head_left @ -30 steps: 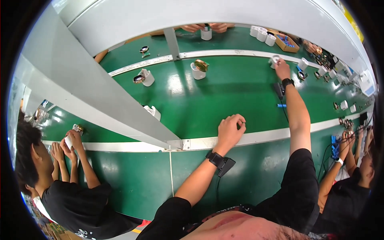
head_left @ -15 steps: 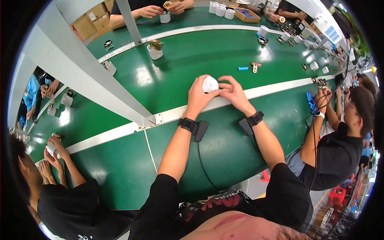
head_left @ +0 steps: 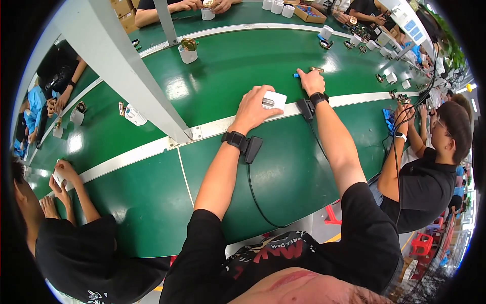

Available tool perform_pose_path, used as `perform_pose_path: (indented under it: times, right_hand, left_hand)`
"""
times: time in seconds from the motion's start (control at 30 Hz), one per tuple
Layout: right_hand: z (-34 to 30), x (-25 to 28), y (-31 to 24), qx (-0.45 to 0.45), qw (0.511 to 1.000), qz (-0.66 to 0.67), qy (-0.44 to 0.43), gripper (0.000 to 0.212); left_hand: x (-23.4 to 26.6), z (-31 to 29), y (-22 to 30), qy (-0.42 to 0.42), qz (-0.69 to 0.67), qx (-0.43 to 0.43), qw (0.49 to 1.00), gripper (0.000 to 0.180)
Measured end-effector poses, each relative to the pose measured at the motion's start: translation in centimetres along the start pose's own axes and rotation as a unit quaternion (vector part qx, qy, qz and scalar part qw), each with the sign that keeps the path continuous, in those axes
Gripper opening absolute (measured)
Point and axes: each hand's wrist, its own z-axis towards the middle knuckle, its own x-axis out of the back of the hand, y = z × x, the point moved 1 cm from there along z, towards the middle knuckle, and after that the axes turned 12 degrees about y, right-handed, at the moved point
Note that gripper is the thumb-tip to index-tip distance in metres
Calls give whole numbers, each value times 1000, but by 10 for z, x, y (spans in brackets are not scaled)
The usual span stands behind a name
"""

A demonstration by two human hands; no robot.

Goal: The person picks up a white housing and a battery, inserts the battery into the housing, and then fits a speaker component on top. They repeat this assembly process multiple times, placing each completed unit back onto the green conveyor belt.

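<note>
My left hand (head_left: pixel 251 110) is wrapped around a white plastic housing (head_left: pixel 276 100), which lies tilted on its side above the white rail and shows a dark slot-like opening. My right hand (head_left: pixel 312 83) reaches farther over the green bench, on top of a small copper-coloured metal part (head_left: pixel 317 69). A small blue cylinder (head_left: pixel 296 75) peeks out left of those fingers. The fingers are bent and partly hidden, so whether they grip the metal part does not show. Both wrists wear black bands with black boxes and cables.
A metal post (head_left: pixel 131 76) rises left of my hands. White cups with brass-coloured parts, one of them an open-topped cup (head_left: pixel 188 53), stand on the bench (head_left: pixel 228 55). A white rail (head_left: pixel 349 101) crosses it. Co-workers sit left, right and opposite; a cardboard tray (head_left: pixel 310 15) lies far off.
My right hand has left the white housing and moved away and right to the metal part. The housing has turned onto its side in my left hand. The whole view has shifted slightly.
</note>
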Motion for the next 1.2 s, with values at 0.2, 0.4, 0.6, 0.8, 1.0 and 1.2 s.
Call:
perform_pose_path:
  times: [0.2, 0.4, 0.6, 0.8, 1.0, 1.2]
  right_hand:
    - [-1, 3, -2, -83, 970, 171, -149, 32]
    - [-23, -1, 11, -91, 913, 389, -83, 22]
    - [-51, 12, 23, -129, 703, 684, -144, 21]
    - [-77, 20, 17, -305, 480, 800, -191, 23]
    - [-81, 32, 12, -479, 132, 785, -369, 27]
    - [-92, 51, -4, -387, 144, 826, -384, 30]
  left_hand:
    - [-1, -2, 4, -4, -57, 32, 998, 64]
    - [-4, -1, 10, -20, -121, 61, 991, 65]
    - [-2, 5, 3, 25, -163, 15, 986, 65]
    - [-3, 5, 9, 65, -171, 47, 982, 61]
    - [-6, 6, 1, 105, -168, 121, 973, 59]
    - [-5, 6, 10, 12, -122, 74, 990, 64]
